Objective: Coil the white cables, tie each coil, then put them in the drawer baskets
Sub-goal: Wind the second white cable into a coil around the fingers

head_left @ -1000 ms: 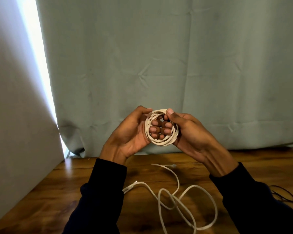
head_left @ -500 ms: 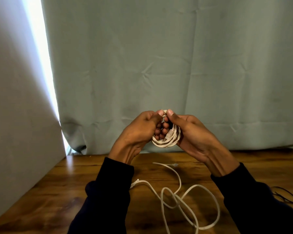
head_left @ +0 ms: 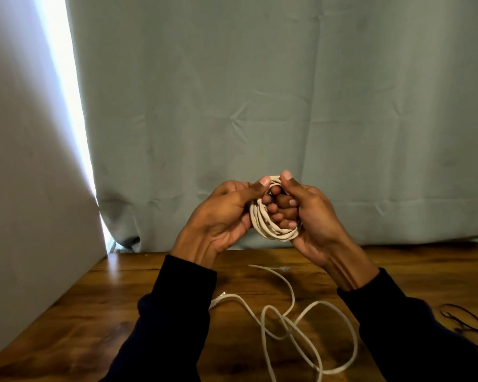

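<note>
Both hands, left hand and right hand, held one coiled cable above the worktop, fingers curled around it, partly hiding it. A second, loose cable lay below, cut off at the frame's edge.

So the surface here is a wooden table, warm brown with a strong dark grain and a bit of shine near the back left corner. Lying right on it is a loose white cable, uncoiled, looping over itself a couple of times in the middle. One plug end sits toward the left, and the other end points toward the back of the table. Over at the right edge there's a thin black cord in a small tangle, partly cut off by the frame.
</note>
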The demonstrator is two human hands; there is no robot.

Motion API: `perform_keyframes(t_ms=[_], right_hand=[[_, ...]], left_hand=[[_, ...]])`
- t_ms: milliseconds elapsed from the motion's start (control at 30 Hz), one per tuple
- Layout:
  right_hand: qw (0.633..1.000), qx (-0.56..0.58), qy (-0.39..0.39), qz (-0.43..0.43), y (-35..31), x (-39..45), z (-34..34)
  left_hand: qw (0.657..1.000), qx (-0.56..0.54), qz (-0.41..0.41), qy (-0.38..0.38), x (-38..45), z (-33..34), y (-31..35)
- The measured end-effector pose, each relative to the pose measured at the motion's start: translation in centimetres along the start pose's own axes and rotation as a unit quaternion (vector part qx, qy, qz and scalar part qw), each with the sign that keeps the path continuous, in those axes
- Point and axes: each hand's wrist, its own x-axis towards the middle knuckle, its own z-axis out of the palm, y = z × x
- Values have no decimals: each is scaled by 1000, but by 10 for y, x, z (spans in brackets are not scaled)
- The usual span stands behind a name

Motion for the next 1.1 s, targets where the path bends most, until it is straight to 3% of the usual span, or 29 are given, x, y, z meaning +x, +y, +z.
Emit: perform_keyframes(t_ms=[233,567,833,1000,1100], right_hand=[[998,-61,0,-16,6,1,-2],[998,48,2,35,1,-3,7],[976,189,-102,27,-1,-1,4],[982,153,-107,-18,-9,-2,0],[985,140,-99,-29,-7,-1,0]], left_hand=[[999,-18,-18,-27,2,-1,-7],[997,-53,-35,-32,6,-11,-7],[989,-143,1,-30,8,1,-10],[972,-216,7,-95,10,8,-16],[974,-204,27,-93,11,3,-18]])
